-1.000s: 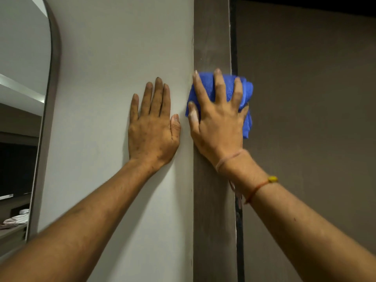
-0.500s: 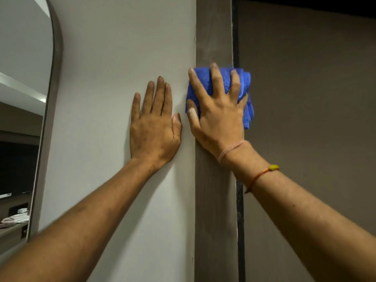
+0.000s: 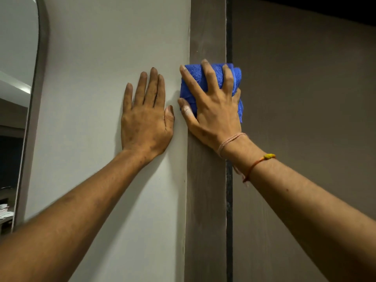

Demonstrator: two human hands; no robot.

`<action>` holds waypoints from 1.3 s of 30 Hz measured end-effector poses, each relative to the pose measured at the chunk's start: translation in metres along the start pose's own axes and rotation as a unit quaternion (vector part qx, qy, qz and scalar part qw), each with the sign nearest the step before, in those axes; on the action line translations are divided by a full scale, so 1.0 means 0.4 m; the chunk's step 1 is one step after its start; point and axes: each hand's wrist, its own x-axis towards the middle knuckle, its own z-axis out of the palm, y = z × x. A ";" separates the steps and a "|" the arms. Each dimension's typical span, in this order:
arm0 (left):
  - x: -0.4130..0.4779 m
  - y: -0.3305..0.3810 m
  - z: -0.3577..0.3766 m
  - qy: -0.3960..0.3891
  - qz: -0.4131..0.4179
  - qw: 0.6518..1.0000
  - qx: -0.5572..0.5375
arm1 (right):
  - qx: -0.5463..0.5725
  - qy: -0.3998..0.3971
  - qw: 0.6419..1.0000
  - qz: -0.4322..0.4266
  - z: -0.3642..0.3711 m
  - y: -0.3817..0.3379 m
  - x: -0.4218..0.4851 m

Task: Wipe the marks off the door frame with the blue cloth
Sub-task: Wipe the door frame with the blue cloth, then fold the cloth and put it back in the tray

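One cloth: the blue cloth (image 3: 211, 84) is bunched up and pressed flat against the door frame (image 3: 205, 200), at the height of the person's hands.
Place of the cloth: it covers the whole width of the brown frame strip, and its right edge goes a little over the dark gap (image 3: 229, 210) beside the frame.
Right hand: the right hand (image 3: 213, 110) lies on top of the cloth with fingers spread and bent, grasping it and pushing it to the frame; the thumb is at the left edge of the frame.
Right wrist: a thin pale thread (image 3: 230, 140) and an orange thread with a yellow bead (image 3: 269, 156) are tied around it.
Left hand: the left hand (image 3: 145, 121) is open and flat on the grey wall (image 3: 97, 78), fingers straight and pointing up, holding nothing; its thumb is just beside the right thumb.
Door frame: upright, brown, with some faint light marks on its surface.
Right side: a plain brown panel (image 3: 305, 98) is beyond the gap.
Far left: a mirror with a rounded grey border (image 3: 34, 110) hangs on the wall.
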 end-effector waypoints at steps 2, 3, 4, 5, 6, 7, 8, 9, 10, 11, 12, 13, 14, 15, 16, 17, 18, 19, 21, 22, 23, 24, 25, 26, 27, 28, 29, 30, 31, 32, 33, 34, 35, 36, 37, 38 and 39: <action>-0.002 -0.001 0.004 -0.001 0.003 1.000 -0.002 | 0.006 0.003 1.000 0.016 0.005 -0.011 -0.028; -0.003 -0.001 0.004 -0.003 0.003 1.000 -0.005 | 0.008 0.003 1.000 0.020 0.007 -0.017 -0.049; -0.007 0.000 0.001 -0.007 0.002 1.000 -0.010 | 0.011 0.003 1.000 0.025 0.007 -0.024 -0.077; -0.012 -0.002 -0.003 -0.010 0.002 1.000 -0.014 | 0.019 0.002 0.999 0.028 0.010 -0.035 -0.110; -0.020 0.001 -0.010 -0.016 0.001 1.000 -0.021 | 0.027 -0.004 0.999 0.033 0.009 -0.045 -0.150; -0.029 0.003 -0.019 -0.026 0.002 0.999 -0.032 | 0.039 -0.009 0.998 0.038 0.008 -0.056 -0.192; -0.039 0.006 -0.030 -0.037 0.001 0.998 -0.052 | 0.055 -0.012 0.997 0.045 0.006 -0.068 -0.232; -0.052 0.017 -0.044 -0.050 -0.007 0.995 -0.087 | 0.070 -0.013 0.996 0.053 0.001 -0.074 -0.273; -0.068 0.032 -0.063 -0.060 -0.028 0.988 -0.136 | 0.086 -0.015 0.994 0.060 -0.005 -0.076 -0.308; -0.095 0.056 -0.087 -0.072 -0.065 0.976 -0.197 | 0.107 -0.022 0.992 0.068 -0.016 -0.074 -0.347; -0.127 0.080 -0.112 -0.074 -0.113 0.956 -0.261 | 0.137 -0.031 0.987 0.079 -0.029 -0.071 -0.377; -0.169 0.106 -0.140 -0.065 -0.155 0.934 -0.317 | 0.176 -0.038 0.979 0.095 -0.044 -0.065 -0.406; -0.226 0.141 -0.168 -0.061 -0.184 0.911 -0.363 | 0.216 -0.037 0.967 0.129 -0.069 -0.059 -0.445; -0.282 0.174 -0.194 -0.066 -0.199 0.889 -0.406 | 0.255 -0.015 0.953 0.164 -0.095 -0.055 -0.475; -0.346 0.216 -0.220 -0.097 -0.212 0.860 -0.453 | 0.284 0.007 0.939 0.197 -0.127 -0.047 -0.518; -0.405 0.259 -0.246 -0.149 -0.227 0.817 -0.508 | 0.300 0.025 0.929 0.215 -0.160 -0.038 -0.563; -0.454 0.297 -0.271 -0.211 -0.236 0.763 -0.563 | 0.306 0.030 0.926 0.220 -0.192 -0.033 -0.606; -0.505 0.341 -0.293 -0.277 -0.238 0.700 -0.614 | 0.300 0.017 0.928 0.221 -0.230 -0.024 -0.664; -0.594 0.442 -0.317 -0.393 -0.225 0.603 -0.657 | 0.275 -0.042 0.932 0.233 -0.309 0.002 -0.791; -0.629 0.481 -0.325 -0.426 -0.220 0.579 -0.659 | 0.272 -0.076 0.926 0.252 -0.347 0.016 -0.843; -0.660 0.515 -0.329 -0.450 -0.214 0.563 -0.659 | 0.268 -0.111 0.915 0.279 -0.384 0.033 -0.890; -0.696 0.567 -0.337 -0.479 -0.204 0.536 -0.664 | 0.253 -0.143 0.902 0.320 -0.432 0.055 -0.947; -0.726 0.620 -0.346 -0.507 -0.195 0.504 -0.671 | 0.239 -0.161 0.888 0.358 -0.475 0.082 -1.000; -0.758 0.682 -0.359 -0.539 -0.185 0.466 -0.676 | 0.222 -0.174 0.873 0.397 -0.535 0.113 -1.060; -0.781 0.726 -0.367 -0.563 -0.180 0.434 -0.680 | 0.221 -0.184 0.852 0.437 -0.587 0.139 -1.105; -0.799 0.765 -0.373 -0.583 -0.165 0.411 -0.681 | 0.229 -0.193 0.820 0.489 -0.635 0.163 -1.148; -0.825 0.837 -0.397 -0.613 -0.147 0.371 -0.681 | 0.231 -0.179 0.774 0.561 -0.713 0.189 -1.207; -0.844 0.885 -0.414 -0.634 -0.134 0.344 -0.679 | 0.260 -0.140 0.709 0.640 -0.769 0.209 -1.249; -0.867 0.950 -0.438 -0.653 -0.126 0.312 -0.678 | 0.290 -0.075 0.631 0.716 -0.839 0.234 -1.299; -0.887 1.005 -0.457 -0.670 -0.123 0.285 -0.674 | 0.314 -0.018 0.555 0.770 -0.895 0.254 -1.348; -0.906 1.065 -0.481 -0.688 -0.117 0.260 -0.667 | 0.340 0.038 0.493 0.800 -0.949 0.271 -1.394; -0.931 1.136 -0.505 -0.710 -0.110 0.232 -0.656 | 0.364 0.091 0.453 0.809 -1.003 0.295 -1.444; -0.950 1.196 -0.525 -0.727 -0.102 0.208 -0.646 | 0.385 0.138 0.432 0.804 -1.042 0.317 -1.484; -0.974 1.264 -0.545 -0.743 -0.097 0.194 -0.633 | 0.387 0.177 0.423 0.800 -1.084 0.346 -1.527; -1.011 1.356 -0.564 -0.756 -0.092 0.183 -0.622 | 0.370 0.205 0.419 0.804 -1.139 0.389 -1.584; -1.037 1.405 -0.570 -0.762 -0.090 0.186 -0.614 | 0.337 0.210 0.422 0.815 -1.167 0.411 -1.617; -1.071 1.465 -0.575 -0.771 -0.087 0.189 -0.603 | 0.298 0.200 0.429 0.829 -1.198 0.441 -1.655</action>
